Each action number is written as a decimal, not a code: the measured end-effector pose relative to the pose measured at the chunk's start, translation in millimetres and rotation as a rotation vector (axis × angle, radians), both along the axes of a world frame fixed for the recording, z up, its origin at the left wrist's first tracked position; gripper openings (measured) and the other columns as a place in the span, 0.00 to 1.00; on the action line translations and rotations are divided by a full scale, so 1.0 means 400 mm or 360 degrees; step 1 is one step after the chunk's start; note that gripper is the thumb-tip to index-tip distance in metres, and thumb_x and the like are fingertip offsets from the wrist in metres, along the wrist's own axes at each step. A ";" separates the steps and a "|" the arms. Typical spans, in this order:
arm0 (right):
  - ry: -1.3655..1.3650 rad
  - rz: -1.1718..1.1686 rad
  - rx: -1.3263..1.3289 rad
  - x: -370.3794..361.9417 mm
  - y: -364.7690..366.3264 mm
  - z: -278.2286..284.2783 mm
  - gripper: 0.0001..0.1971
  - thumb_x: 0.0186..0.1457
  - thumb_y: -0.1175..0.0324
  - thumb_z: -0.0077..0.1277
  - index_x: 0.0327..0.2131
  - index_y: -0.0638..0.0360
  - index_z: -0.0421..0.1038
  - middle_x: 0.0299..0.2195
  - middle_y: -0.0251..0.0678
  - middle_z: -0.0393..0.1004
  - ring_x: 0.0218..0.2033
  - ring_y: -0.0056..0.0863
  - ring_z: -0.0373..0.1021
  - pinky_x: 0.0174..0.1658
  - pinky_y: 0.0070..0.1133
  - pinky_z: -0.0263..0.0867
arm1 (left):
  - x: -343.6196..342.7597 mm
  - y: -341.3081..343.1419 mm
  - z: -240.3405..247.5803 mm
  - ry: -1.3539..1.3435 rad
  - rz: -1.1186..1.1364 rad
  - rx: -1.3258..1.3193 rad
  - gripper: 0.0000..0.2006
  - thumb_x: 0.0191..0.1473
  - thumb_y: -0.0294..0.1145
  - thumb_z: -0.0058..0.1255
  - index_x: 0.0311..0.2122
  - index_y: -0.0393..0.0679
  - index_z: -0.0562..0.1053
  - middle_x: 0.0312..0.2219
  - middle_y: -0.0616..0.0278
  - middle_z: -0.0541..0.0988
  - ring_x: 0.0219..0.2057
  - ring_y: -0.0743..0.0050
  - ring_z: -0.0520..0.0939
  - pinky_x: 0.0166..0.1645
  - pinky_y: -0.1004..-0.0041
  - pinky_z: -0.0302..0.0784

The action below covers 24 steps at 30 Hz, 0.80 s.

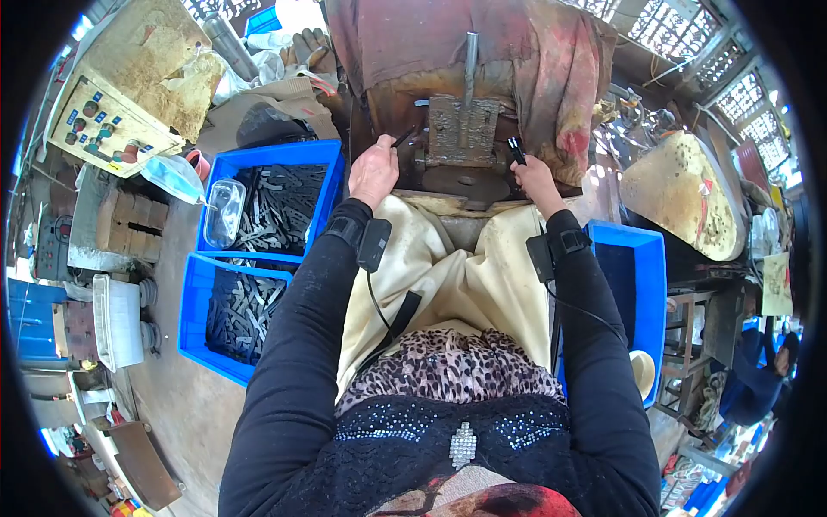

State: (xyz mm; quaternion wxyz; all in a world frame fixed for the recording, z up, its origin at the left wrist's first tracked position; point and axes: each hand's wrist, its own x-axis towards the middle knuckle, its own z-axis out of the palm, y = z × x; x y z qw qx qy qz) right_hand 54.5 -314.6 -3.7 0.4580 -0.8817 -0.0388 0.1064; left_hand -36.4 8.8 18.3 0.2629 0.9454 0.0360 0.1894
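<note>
Pinched in the fingers of my left hand is a thin dark metal strip, which points toward the machine. On the other side, my right hand grips a dark flat metal piece that sticks up from the fingertips and shows light spots near its top. Between both hands stands a wet, grimy metal block with an upright metal rod. Below the block lies a round metal disc. Neither held piece visibly touches the block.
Two blue bins with many dark metal strips stand at my left, a clear plastic box on the farther one. Another blue bin is at my right. A stained cloth drapes the machine; a knobbed control panel sits far left.
</note>
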 end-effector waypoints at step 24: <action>-0.0253 0.0076 -0.0089 0.022 0.007 -0.050 0.08 0.55 0.66 0.50 0.27 0.60 0.69 0.16 0.27 0.66 0.17 0.18 0.61 0.22 0.20 0.56 | -0.007 0.012 -0.004 0.0055 0.0028 0.0015 0.11 0.54 0.32 0.44 0.43 0.46 0.68 0.31 0.45 0.78 0.36 0.45 0.79 0.41 0.54 0.73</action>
